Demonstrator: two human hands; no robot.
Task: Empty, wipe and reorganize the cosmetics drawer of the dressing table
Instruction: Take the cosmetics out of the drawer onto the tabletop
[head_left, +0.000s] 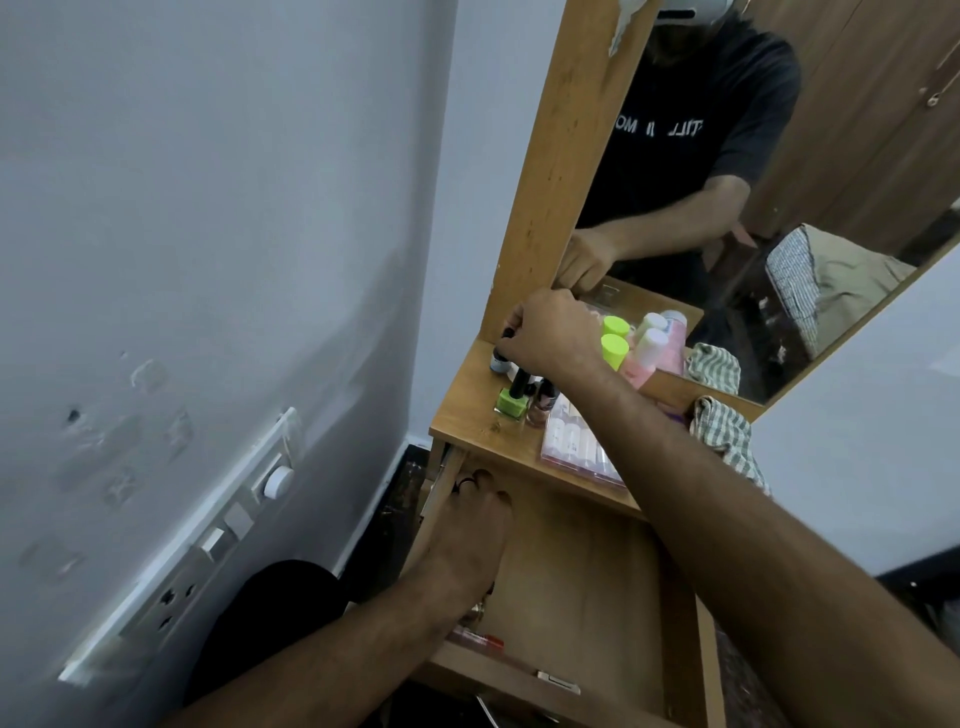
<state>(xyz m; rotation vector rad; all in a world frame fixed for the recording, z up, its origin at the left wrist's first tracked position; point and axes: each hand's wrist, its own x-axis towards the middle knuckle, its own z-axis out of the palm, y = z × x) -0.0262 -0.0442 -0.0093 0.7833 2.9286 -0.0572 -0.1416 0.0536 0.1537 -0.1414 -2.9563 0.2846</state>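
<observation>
Wall (208, 208), pale grey, fills the frame from 7 to 11 o'clock, with a white switch panel (208, 540) low on it. Mirror (753, 197) in its wooden frame stands at 1 o'clock and reflects your dark shirt. Dressing table top (483, 426) sits at centre; its drawer (587, 587) is pulled out toward 6 o'clock, the wooden floor of it mostly bare.

Your right hand (550, 332) reaches to the top's back corner at 12 o'clock, fingers curled down and pinching the dark cap of a small pale-blue bottle (500, 364) that stands on the wood. Your left hand (472, 540) lies along the drawer's left wall, reaching toward its back, a ring on one finger; you cannot tell whether those fingers hold anything.

Checked cloth (722, 431) is bunched on the top at 3 o'clock of the bottles. Clear flat packet (576, 441) with pink print lies just beside it, partly under your right forearm. Pink bottle with white cap (641, 364) and a lime-green cap (614, 351) stand against the mirror. Lime-green nail polish (511, 402) and a pinkish one (540, 408) stand close together near the front. Small red-ended item (475, 638) lies in the drawer's front left corner.
</observation>
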